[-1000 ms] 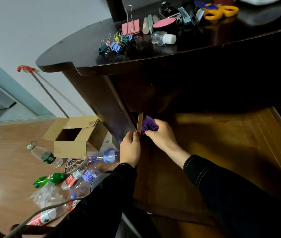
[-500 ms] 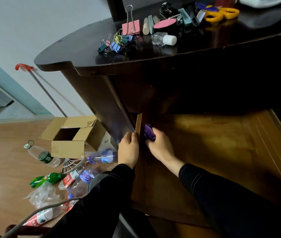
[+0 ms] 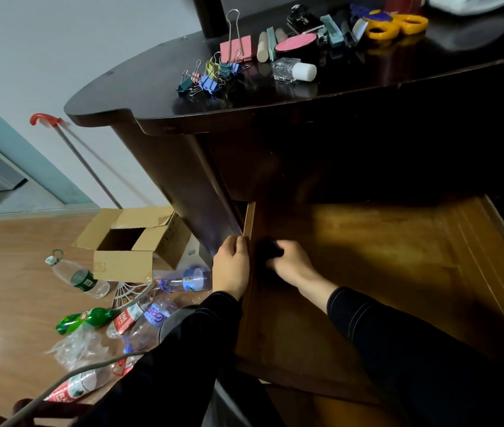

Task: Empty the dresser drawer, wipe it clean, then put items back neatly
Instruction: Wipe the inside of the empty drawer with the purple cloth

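In the head view, the drawer [image 3: 367, 272] is standing pulled out of the dark dresser, its open top facing up and its bare wooden floor showing. The left hand [image 3: 232, 266] is bracing it, its grip curled over the top edge of the drawer's left wall [image 3: 249, 223]. The right hand [image 3: 292, 263] is working just inside that wall, its grip clamped on a dark, bunched cloth [image 3: 270, 251] that is pressing into the left side where wall meets floor.

The wiping step looks to be under way. To do it well, the cloth should be going along the seam in long overlapping passes, then across the floor towards the right side, with the left hand steadying the drawer against the push.

The drawer is pointing out towards the person, and its left wall's long axis is running from the dresser front down to the near edge. The cloth is wadded (no clear long axis).

The emptied things are waiting on the worktop [image 3: 140, 87]: binder clips [image 3: 210, 75], a clear bottle [image 3: 294, 70] and yellow scissors [image 3: 395, 24].
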Tool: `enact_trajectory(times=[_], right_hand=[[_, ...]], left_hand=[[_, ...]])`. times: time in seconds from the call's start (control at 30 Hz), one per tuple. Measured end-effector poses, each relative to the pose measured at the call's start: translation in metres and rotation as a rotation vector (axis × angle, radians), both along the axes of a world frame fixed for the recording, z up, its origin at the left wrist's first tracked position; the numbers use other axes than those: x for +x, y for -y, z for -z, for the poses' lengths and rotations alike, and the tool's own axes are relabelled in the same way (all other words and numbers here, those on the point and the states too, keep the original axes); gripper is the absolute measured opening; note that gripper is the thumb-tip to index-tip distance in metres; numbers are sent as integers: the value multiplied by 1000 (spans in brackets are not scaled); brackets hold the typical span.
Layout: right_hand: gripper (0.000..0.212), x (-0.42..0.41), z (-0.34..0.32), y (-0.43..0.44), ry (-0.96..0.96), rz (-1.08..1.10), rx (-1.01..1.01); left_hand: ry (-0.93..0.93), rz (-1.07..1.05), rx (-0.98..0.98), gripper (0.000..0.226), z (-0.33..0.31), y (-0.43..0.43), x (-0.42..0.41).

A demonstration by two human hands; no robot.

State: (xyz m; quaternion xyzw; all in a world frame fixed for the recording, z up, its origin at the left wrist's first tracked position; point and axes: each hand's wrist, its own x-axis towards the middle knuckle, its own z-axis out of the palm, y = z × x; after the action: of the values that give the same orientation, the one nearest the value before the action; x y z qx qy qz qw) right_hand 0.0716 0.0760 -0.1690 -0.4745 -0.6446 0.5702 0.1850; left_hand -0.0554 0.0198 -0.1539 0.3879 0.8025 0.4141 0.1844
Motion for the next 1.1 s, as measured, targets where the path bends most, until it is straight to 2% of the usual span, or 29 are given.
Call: enact_trajectory(times=[0.1,0.17,0.23,0.37,0.43,0.53,0.63,0.73,0.8,0.87,0.97,1.1], right_hand=[[12,-4,-11,-10,-90,80,110],[12,-9,-15,-7,-150,138,210],[19,-9,-10,3,-162,125,209],[42,-1,7,7,37,-14,23],[30,2,1,-1,14,-11,32],[8,-3,-11,-2,-80,90,196],[17,-5,-6,11,-63,69,230],[29,2,4,10,30,-16,62],[19,5,-1,2,4,-13,18],[8,2,-8,-1,-65,46,131],[6,-3,-8,10,-76,80,271],[29,4,6,10,49,-40,40]], left_hand=[[5,-5,2,29,2,-1,0],[-5,-15,5,29,2,-1,0],[-12,-16,6,29,2,-1,0],[-10,-9,3,29,1,-1,0],[0,-7,2,29,1,0,0],[-3,-5,5,29,2,0,-1],[-17,-13,-1,29,2,-2,-1],[-7,-7,-11,26,3,-2,-2],[6,0,-12,25,3,-2,-2],[17,0,-3,26,3,-2,-3],[4,-12,9,29,3,-3,-2],[-9,0,-2,29,0,0,-1]])
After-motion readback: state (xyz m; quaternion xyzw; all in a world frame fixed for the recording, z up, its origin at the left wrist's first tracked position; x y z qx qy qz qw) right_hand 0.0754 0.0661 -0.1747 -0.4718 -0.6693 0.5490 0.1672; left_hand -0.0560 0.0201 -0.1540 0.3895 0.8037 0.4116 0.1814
